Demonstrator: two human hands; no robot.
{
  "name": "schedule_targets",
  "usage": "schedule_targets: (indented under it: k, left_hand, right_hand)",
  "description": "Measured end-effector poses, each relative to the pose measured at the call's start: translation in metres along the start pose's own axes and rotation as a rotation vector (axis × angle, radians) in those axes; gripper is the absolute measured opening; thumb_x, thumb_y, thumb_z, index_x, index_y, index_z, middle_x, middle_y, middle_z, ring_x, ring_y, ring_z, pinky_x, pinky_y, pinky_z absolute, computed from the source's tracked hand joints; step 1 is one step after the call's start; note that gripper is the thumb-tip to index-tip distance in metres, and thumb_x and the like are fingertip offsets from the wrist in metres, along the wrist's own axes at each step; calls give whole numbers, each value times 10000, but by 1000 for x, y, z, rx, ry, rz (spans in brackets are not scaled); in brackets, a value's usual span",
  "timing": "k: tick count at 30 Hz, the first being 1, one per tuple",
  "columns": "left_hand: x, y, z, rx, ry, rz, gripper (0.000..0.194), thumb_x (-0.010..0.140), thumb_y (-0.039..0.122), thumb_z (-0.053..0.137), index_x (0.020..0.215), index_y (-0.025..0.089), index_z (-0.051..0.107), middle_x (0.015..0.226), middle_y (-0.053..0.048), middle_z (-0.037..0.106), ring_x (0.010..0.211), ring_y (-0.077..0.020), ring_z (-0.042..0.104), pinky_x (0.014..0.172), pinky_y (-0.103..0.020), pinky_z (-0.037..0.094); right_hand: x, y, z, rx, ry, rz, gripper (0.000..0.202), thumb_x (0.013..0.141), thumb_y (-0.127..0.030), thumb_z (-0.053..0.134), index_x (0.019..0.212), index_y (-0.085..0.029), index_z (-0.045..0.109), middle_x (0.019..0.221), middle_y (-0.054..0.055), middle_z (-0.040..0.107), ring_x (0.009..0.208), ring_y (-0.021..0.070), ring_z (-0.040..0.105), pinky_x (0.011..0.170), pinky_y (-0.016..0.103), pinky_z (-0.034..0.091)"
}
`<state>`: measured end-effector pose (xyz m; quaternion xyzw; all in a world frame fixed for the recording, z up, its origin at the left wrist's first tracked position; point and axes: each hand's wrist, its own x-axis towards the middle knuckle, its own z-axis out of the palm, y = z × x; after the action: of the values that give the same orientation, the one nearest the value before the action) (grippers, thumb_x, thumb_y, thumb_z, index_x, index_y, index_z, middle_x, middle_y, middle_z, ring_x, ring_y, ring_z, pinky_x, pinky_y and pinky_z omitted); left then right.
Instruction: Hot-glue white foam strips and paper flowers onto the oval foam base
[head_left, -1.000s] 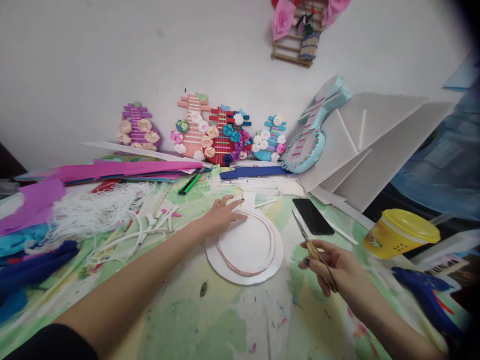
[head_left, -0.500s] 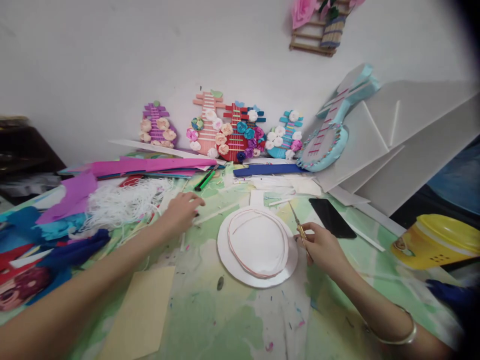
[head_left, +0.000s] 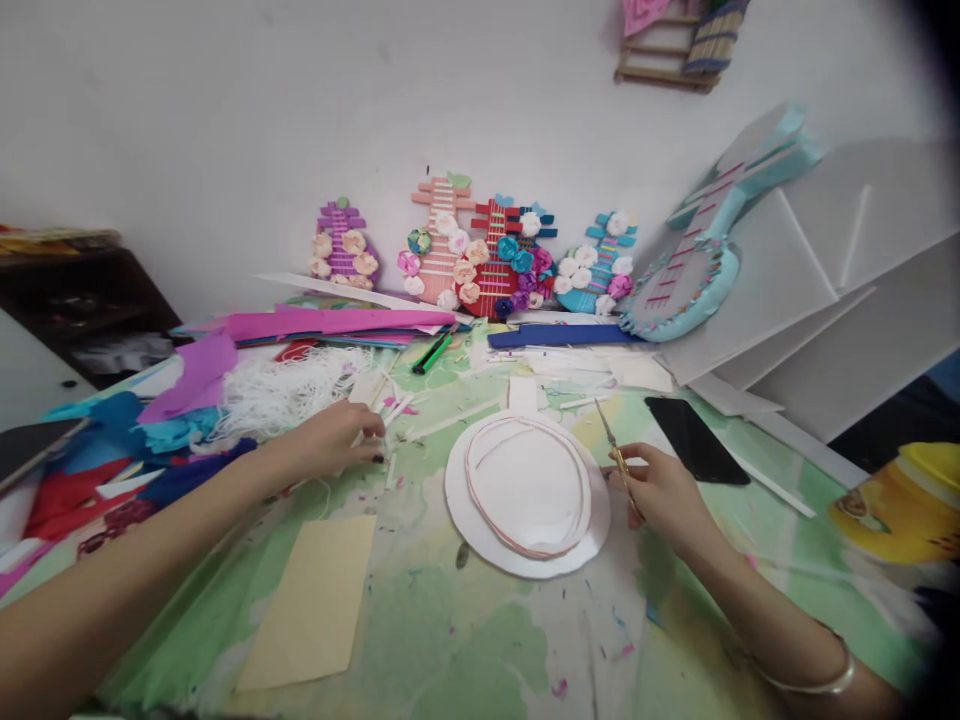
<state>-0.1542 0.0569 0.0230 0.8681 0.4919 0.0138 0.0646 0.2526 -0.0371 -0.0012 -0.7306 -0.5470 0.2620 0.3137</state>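
A pair of gold-handled scissors (head_left: 616, 455) is held in my right hand (head_left: 664, 490), blades pointing away from me. That hand rests beside the right edge of a round white board with a short neck (head_left: 459, 500). On the board lies a loop of pinkish cord (head_left: 480, 515). To the left, my left hand (head_left: 341, 437) is low over the table, its fingers bent and apart, close to a small white strip (head_left: 391, 470). I see nothing held in it. A green box cutter (head_left: 433, 352) lies beyond that hand.
White string (head_left: 281, 395) and coloured crepe paper (head_left: 187, 385) are heaped at left. Beige paper (head_left: 311, 610) lies in front. A black phone (head_left: 696, 440) and a yellow tub (head_left: 892, 510) are at right. Decorated paper instruments (head_left: 495, 260) stand along the wall.
My left hand has drawn back and lowered toward the small white strip, its fingers bending. My right hand keeps the scissors beside the board. The view has turned slightly left.
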Motion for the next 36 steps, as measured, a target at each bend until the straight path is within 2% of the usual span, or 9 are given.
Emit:
schedule_targets:
  k: [4,9,12,15,18,21,27,30,36]
  left_hand:
    - [-12,-1,0,31,-115,-28,134,687,245,541,751,200,650,809,-43,652,774,-207,575,680,-273,395]
    - [-18,7,-9,-1,-110,-67,182,717,183,471,654,202,641,670,-19,652,650,-180,580,619,-264,386]
    - [-8,39,-22,-221,-22,-123,171,738,320,547,732,220,685,712,1,694,651,-161,604,613,-236,409]
    - [12,86,-29,-438,46,-106,179,685,362,631,725,203,704,693,3,705,661,-159,617,613,-228,428]
    - [41,130,-23,-549,47,-69,153,652,316,680,714,183,723,658,-9,701,639,-156,615,581,-228,425]
    - [69,155,-8,-577,59,-61,112,632,252,701,690,158,722,623,-20,692,594,-142,612,553,-220,424]
    - [100,161,13,-556,46,-54,57,649,192,672,653,144,703,517,-1,640,498,-120,590,541,-215,438]
    - [100,161,16,-519,58,-51,85,649,184,681,723,152,706,556,9,663,502,-122,601,561,-221,446]
    - [93,162,20,-376,179,-31,262,667,237,713,926,202,726,712,-5,707,712,-179,629,688,-273,434]
  right_hand:
    - [-3,4,0,49,-2,-13,178,739,-214,538,914,-204,567,534,-18,657,330,134,518,413,250,385]
    - [-6,2,0,101,-25,2,180,726,-178,532,903,-216,531,721,-1,712,316,111,515,413,256,416]
    - [-8,0,0,116,-36,-5,176,727,-167,518,896,-219,519,733,-4,710,322,109,523,402,251,416]
    - [-11,0,1,126,-33,4,181,722,-158,513,892,-221,511,775,3,715,316,103,517,378,243,400]
    - [-11,1,1,140,-33,-5,178,726,-154,508,891,-220,500,799,6,715,308,97,512,387,246,415]
    - [-10,3,1,142,-35,-21,159,742,-158,506,890,-214,498,739,1,704,305,102,515,392,246,422]
    - [-11,1,0,150,-42,8,185,727,-137,518,899,-204,503,746,7,691,308,96,520,369,230,420]
    - [-12,-1,-1,175,-54,25,194,724,-125,512,899,-206,498,799,12,690,306,84,512,361,224,415]
    - [-13,-4,-4,165,-59,27,190,725,-118,510,892,-209,488,802,9,681,312,88,522,366,225,422]
